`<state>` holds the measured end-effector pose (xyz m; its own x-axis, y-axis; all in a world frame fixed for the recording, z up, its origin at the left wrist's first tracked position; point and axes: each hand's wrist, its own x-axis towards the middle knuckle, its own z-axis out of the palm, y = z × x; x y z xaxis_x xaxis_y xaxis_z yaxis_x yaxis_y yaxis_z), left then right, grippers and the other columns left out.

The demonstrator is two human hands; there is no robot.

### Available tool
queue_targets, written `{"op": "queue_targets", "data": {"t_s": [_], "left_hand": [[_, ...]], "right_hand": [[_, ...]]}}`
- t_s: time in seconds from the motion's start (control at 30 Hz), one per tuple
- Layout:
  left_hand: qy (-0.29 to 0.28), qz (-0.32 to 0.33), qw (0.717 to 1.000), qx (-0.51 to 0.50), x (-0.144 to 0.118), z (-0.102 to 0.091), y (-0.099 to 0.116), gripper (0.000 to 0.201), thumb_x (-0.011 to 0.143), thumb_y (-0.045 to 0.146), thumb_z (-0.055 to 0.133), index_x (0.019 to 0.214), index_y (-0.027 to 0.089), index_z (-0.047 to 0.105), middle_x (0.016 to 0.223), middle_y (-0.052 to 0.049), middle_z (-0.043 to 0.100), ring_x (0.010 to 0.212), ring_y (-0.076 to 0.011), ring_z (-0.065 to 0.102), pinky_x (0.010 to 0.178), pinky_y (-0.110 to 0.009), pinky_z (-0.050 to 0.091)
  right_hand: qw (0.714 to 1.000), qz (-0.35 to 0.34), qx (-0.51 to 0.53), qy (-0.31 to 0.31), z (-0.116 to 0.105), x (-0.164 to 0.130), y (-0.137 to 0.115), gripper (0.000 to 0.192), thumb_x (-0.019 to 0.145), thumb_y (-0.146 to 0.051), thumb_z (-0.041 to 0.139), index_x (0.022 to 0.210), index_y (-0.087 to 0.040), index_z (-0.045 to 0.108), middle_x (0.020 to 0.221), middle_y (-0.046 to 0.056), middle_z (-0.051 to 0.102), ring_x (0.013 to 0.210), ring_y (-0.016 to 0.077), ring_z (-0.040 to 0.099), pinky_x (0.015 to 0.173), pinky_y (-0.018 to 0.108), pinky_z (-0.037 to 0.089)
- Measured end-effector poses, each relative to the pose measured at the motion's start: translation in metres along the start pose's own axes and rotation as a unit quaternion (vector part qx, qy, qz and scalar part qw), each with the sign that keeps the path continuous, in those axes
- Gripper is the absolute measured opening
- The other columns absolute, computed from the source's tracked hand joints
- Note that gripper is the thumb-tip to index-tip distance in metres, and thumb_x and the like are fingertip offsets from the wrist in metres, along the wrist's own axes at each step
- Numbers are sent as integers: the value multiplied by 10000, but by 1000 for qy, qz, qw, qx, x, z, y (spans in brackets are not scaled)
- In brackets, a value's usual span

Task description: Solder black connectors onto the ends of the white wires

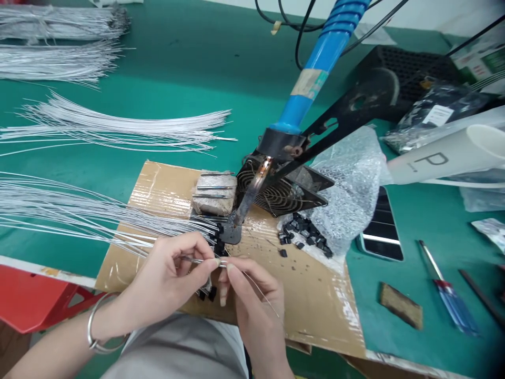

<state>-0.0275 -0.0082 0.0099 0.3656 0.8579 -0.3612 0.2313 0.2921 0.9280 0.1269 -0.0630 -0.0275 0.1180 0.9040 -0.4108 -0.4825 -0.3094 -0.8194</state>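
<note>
In the head view, pinches a slim silvery piece (223,263) between thumb and finger of the left hand (169,284), at near centre, above the cardboard (319,316); grasps its right end with the right hand (256,300), also pinched tight. Cannot tell exactly what the piece is, being largely covered by fingers. Across the right hand, shows a thin wire (258,288) slanting near and right. Just left and beyond, has white wires (158,223) reaching over the cardboard. Farther, shows a blue iron (298,108) pointing down, beside a fan (272,197). To the right, has black bits (307,234), then a phone (382,226) and screwdriver (450,295) on the green tabletop (177,58).
</note>
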Motion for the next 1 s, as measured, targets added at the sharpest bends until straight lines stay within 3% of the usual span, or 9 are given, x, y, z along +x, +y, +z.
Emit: {"op": "queue_targets", "data": {"t_s": [0.37, 0.57, 0.7, 1.0], "left_hand": [[16, 17, 998, 61, -6, 4, -7, 241, 1004, 333, 576, 829, 181, 640, 654, 9, 596, 552, -108, 419, 491, -247, 284], [2, 32, 998, 61, -6, 3, -7, 221, 1005, 292, 579, 822, 179, 629, 645, 32, 563, 539, -90, 390, 483, -227, 278], [-12, 15, 999, 40, -4, 2, -5, 228, 996, 293, 595, 804, 174, 627, 653, 26, 577, 553, -90, 417, 491, -221, 295], [51, 35, 995, 73, -3, 9, -15, 188, 963, 262, 611, 793, 186, 638, 617, 32, 555, 512, -90, 353, 461, -236, 253]], "right_hand": [[999, 26, 30, 10, 3, 2, -4, 254, 770, -456, 903, 784, -215, 826, 597, -16, 624, 510, 83, 510, 481, 191, 439], [993, 61, 69, -71, -9, 10, -4, 170, 817, -391, 875, 800, -229, 826, 626, -13, 652, 512, 68, 528, 465, 154, 427], [991, 88, 49, -88, -15, 13, -8, 179, 816, -380, 873, 776, -213, 822, 637, -1, 666, 515, 74, 544, 467, 161, 440], [993, 73, 50, -77, -11, 12, -5, 186, 833, -408, 842, 817, -223, 829, 635, -5, 639, 498, 83, 506, 448, 177, 439]]}}
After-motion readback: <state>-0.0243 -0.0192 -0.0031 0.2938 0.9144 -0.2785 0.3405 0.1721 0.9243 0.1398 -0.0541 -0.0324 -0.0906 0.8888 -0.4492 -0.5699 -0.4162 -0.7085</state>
